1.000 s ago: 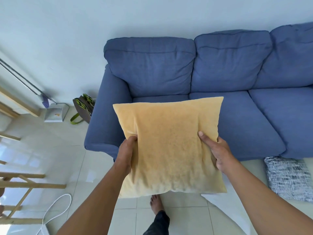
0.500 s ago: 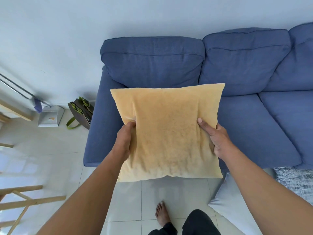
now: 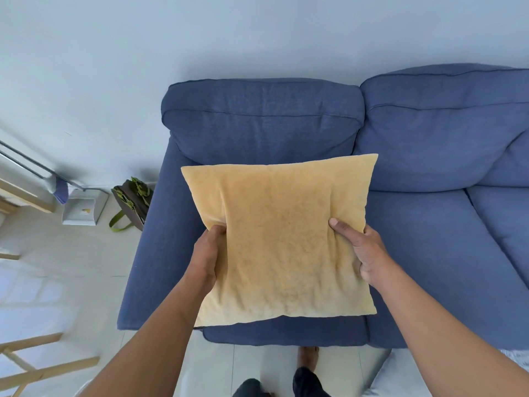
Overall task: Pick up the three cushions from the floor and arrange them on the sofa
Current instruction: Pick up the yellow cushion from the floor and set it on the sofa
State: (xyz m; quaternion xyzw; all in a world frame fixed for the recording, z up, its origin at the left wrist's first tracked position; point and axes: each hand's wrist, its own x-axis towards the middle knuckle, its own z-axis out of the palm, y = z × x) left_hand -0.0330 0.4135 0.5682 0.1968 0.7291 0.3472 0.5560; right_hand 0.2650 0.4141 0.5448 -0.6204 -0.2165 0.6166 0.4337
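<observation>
Compared with the earlier frames, the yellow cushion (image 3: pixel 286 239) is now over the leftmost seat of the sofa (image 3: pixel 429 253) instead of over the floor (image 3: pixel 71 282) in front of it, and the sofa fills more of the view.

The sofa is blue and stands against a pale wall (image 3: pixel 200 32); two back pads and the left armrest are visible. The floor is light tile.

The yellow cushion is square and held flat-on toward the camera, its top edge near the base of the left back pad. Whether its lower edge touches the seat cannot be told.

The left hand (image 3: pixel 206 253) grips the cushion's left edge, fingers wrapped behind the fabric. The right hand (image 3: pixel 363 253) grips the right edge, thumb pressed on the front face.

A white cushion (image 3: pixel 400 376) lies on the floor at the lower right, just beside the sofa front. A patterned cushion (image 3: pixel 519 358) shows only as a sliver at the right edge.

A brown bag (image 3: pixel 131 202) with green straps stands on the floor beside the armrest. A bare foot (image 3: pixel 307 358) is near the sofa front.
</observation>
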